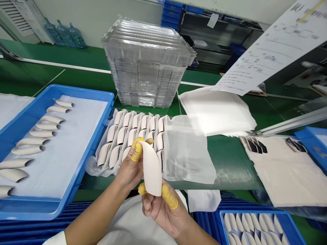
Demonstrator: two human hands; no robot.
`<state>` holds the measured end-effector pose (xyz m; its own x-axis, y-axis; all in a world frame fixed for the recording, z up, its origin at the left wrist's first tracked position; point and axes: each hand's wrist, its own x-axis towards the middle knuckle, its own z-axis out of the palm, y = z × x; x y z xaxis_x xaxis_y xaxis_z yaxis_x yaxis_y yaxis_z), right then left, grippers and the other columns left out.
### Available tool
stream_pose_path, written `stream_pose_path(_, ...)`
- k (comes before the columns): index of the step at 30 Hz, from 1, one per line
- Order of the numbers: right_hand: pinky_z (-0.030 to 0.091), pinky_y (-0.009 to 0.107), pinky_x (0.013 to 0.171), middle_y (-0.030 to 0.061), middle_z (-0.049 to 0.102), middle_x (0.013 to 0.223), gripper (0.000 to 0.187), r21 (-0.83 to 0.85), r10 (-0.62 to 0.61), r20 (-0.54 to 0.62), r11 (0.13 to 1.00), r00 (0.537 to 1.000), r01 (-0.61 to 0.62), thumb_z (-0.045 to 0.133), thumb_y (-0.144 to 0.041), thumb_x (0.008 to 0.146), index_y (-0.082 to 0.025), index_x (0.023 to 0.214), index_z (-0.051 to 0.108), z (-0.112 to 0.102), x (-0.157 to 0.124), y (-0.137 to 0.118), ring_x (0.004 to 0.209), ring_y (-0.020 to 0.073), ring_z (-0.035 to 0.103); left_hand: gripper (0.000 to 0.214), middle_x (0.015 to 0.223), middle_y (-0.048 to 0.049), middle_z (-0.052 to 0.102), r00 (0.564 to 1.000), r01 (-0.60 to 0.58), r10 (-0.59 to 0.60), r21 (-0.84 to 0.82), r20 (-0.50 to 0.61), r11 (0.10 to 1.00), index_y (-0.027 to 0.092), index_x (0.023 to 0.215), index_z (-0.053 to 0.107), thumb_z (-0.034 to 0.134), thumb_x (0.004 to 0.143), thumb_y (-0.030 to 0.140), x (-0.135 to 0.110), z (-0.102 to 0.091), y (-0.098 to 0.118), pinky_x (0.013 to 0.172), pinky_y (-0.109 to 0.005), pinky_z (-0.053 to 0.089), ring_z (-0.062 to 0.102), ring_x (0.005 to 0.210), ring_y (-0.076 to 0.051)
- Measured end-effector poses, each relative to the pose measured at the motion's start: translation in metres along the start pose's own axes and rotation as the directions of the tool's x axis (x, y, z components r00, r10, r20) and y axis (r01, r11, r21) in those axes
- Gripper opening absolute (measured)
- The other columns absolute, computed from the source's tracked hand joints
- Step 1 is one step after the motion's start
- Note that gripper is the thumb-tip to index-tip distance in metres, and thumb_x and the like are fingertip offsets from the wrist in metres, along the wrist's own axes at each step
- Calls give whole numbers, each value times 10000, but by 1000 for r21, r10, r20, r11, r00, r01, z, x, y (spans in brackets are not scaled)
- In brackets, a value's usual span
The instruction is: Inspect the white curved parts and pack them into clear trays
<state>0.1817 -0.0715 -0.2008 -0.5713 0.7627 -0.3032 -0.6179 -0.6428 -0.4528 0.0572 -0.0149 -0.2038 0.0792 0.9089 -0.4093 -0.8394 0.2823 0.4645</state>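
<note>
Fingers (170, 196): grasping the shell (152, 166) at both ends, likely for steadiness; hidden contacts unclear.
Left hand (131, 172): far end.
Right hand (166, 211): near end.
Shell: over the near right of the tray (92, 167).

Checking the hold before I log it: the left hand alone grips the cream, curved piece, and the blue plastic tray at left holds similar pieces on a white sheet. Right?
Not alone: in the head view, the left hand grips the cream, curved piece at its upper end and the right hand grips its lower end. The blue plastic tray is as you say.
</note>
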Motion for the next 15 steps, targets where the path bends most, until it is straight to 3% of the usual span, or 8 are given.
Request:
stream_pose_path(3,459,213,596,-12,673,772,460,-172,-130,-54,978,990,119,776,-503,784,-251,1125,598,-4,-1,-10,608,90,587,550,1079,-22,718,983,-156,127,250,129,956,307,1260,608,779,758,454,0,-8,4,658,-228,569,686,830,-153)
stream_pose_path(7,489,239,659,-41,670,789,531,-412,-342,-55,864,938,291,730,-449,851,-344,1304,474,-10,-3,-20,656,101,612,590,1308,-38,630,915,-348,203,428,349,834,420,1400,474,698,863,324,-13,-18,8,814,-295,572,656,1033,-183)
stream_pose_path(11,513,256,707,-45,685,862,480,-516,-426,13,772,905,371,691,-418,890,-402,1319,476,-13,-3,-21,692,96,616,662,1283,-45,655,890,-377,171,473,422,796,469,1466,360,633,909,238,-24,-21,5,853,-337,570,659,1045,-194)
stream_pose_path(15,523,312,783,-36,702,851,466,-626,-522,61,644,851,440,679,-426,894,-410,1328,508,-16,-1,-20,763,129,637,642,1248,-67,681,902,-353,149,496,404,793,408,1470,394,643,901,244,-29,-18,3,899,-357,552,665,1060,-212)
